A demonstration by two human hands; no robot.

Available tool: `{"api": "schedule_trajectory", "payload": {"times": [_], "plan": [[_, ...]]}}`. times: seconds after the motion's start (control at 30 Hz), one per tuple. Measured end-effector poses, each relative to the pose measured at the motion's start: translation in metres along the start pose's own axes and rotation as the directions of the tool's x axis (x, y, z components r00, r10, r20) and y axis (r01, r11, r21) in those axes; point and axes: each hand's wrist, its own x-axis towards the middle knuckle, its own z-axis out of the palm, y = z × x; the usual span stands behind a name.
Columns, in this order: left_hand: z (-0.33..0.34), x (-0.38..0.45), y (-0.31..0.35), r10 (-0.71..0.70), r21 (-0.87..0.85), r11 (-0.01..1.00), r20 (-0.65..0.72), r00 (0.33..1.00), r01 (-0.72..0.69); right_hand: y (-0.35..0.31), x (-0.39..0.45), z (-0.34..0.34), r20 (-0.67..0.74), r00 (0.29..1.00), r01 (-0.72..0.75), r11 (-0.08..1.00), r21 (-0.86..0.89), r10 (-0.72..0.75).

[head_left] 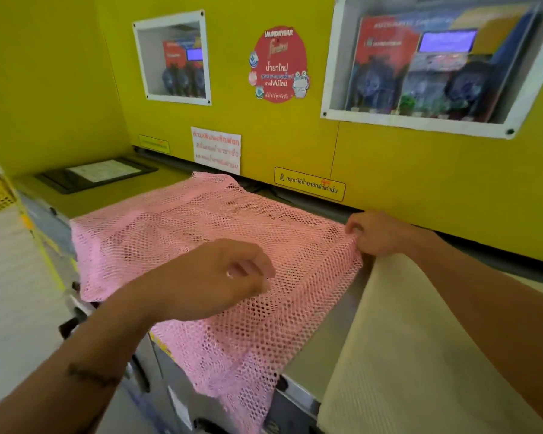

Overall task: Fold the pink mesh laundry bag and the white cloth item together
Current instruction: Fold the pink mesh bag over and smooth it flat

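Note:
A pink mesh laundry bag [176, 227] lies spread flat on top of a washing machine [323, 349], its near corner hanging over the front edge. My right hand [376, 234] pinches the bag's far right corner against the machine top. My left hand [220, 277] hovers over the bag's middle, fingers loosely curled and holding nothing. A white, cream-toned cloth item [414, 355] lies to the right of the bag, under my right forearm, draping over the front edge.
A yellow wall [389, 170] with stickers and two windowed detergent dispensers rises right behind the machine top. A black framed notice [98, 173] lies on the surface at the far left. The floor drops away on the left.

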Motion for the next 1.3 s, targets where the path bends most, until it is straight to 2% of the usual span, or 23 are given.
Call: {"api": "schedule_trajectory", "payload": {"times": [0.07, 0.13, 0.2, 0.27, 0.33, 0.37, 0.43, 0.5, 0.53, 0.6, 0.7, 0.8, 0.9, 1.0, 1.03, 1.07, 1.13, 1.17, 1.23, 1.3], "plan": [[0.026, 0.011, -0.004, 0.052, 0.089, 0.995, -0.065, 0.997, -0.047, -0.003, -0.003, -0.004, -0.017, 1.000, 0.000, 1.000, 0.010, 0.000], [0.053, 0.020, -0.017, 0.033, 0.308, 0.951, 0.034, 0.999, -0.042, -0.007, -0.008, -0.008, -0.067, 0.998, 0.006, 1.000, -0.013, -0.007], [0.071, 0.024, -0.025, -0.031, 0.464, 0.886, 0.113, 0.993, -0.025, -0.008, -0.014, -0.011, -0.182, 0.983, 0.032, 0.999, 0.004, -0.031], [0.070, 0.025, -0.026, -0.068, 0.468, 0.884, 0.136, 0.988, -0.004, -0.005, -0.019, -0.013, -0.315, 0.948, 0.072, 0.995, 0.062, -0.049], [0.059, 0.026, -0.023, -0.091, 0.429, 0.903, 0.159, 0.983, 0.014, -0.001, -0.022, -0.014, -0.381, 0.924, 0.082, 0.991, 0.106, -0.036], [0.052, 0.028, -0.020, -0.106, 0.405, 0.914, 0.159, 0.982, 0.033, 0.001, -0.024, -0.013, -0.362, 0.932, 0.054, 0.992, 0.117, -0.008], [0.047, 0.036, -0.014, -0.112, 0.381, 0.922, 0.090, 0.990, 0.070, 0.003, -0.026, -0.011, -0.221, 0.974, -0.036, 0.996, 0.083, 0.054], [0.055, 0.045, -0.005, -0.038, 0.423, 0.904, -0.066, 0.997, 0.063, 0.003, -0.027, -0.007, -0.055, 0.997, -0.043, 0.999, 0.023, 0.045], [0.062, 0.050, -0.001, 0.026, 0.440, 0.898, -0.130, 0.991, 0.034, 0.002, -0.028, -0.004, -0.016, 0.999, -0.034, 0.999, 0.019, 0.034], [0.080, 0.060, 0.003, 0.105, 0.406, 0.914, -0.165, 0.981, -0.030, 0.000, -0.026, 0.001, -0.034, 0.999, -0.032, 0.998, 0.056, 0.034], [0.101, 0.070, -0.006, 0.111, 0.424, 0.904, -0.112, 0.987, -0.053, -0.005, -0.025, 0.002, -0.070, 0.988, -0.116, 0.969, 0.219, 0.134], [0.109, 0.077, -0.014, 0.108, 0.440, 0.897, -0.158, 0.981, -0.028, -0.013, -0.023, -0.002, -0.046, 0.985, -0.134, 0.900, 0.414, 0.168], [0.111, 0.079, -0.017, 0.135, 0.425, 0.905, -0.210, 0.968, -0.033, -0.024, -0.018, -0.008, -0.073, 0.983, -0.079, 0.741, 0.667, 0.170], [0.113, 0.081, -0.022, 0.148, 0.382, 0.924, -0.284, 0.947, -0.029, -0.029, -0.013, -0.012, -0.077, 0.983, -0.046, 0.634, 0.772, 0.164], [0.113, 0.082, -0.023, 0.146, 0.376, 0.926, -0.303, 0.942, -0.023, -0.029, -0.014, -0.010, -0.082, 0.985, -0.034, 0.645, 0.763, 0.149], [0.113, 0.083, -0.023, 0.148, 0.377, 0.926, -0.315, 0.938, -0.019, -0.027, -0.014, -0.008, -0.098, 0.988, -0.018, 0.703, 0.711, 0.123], [0.113, 0.082, -0.023, 0.155, 0.404, 0.915, -0.313, 0.937, -0.017, -0.021, -0.013, -0.001, -0.122, 0.991, 0.003, 0.882, 0.470, 0.061], [0.113, 0.081, -0.022, 0.153, 0.421, 0.907, -0.303, 0.941, -0.012, -0.018, -0.012, 0.003, -0.114, 0.992, -0.012, 0.939, 0.343, 0.054], [0.112, 0.079, -0.021, 0.137, 0.440, 0.898, -0.279, 0.950, 0.000, -0.014, -0.012, 0.010, -0.067, 0.995, -0.057, 0.966, 0.251, 0.076], [0.111, 0.077, -0.018, 0.120, 0.441, 0.898, -0.261, 0.958, 0.007, -0.013, -0.011, 0.012, -0.053, 0.996, -0.058, 0.958, 0.281, 0.076]]}}
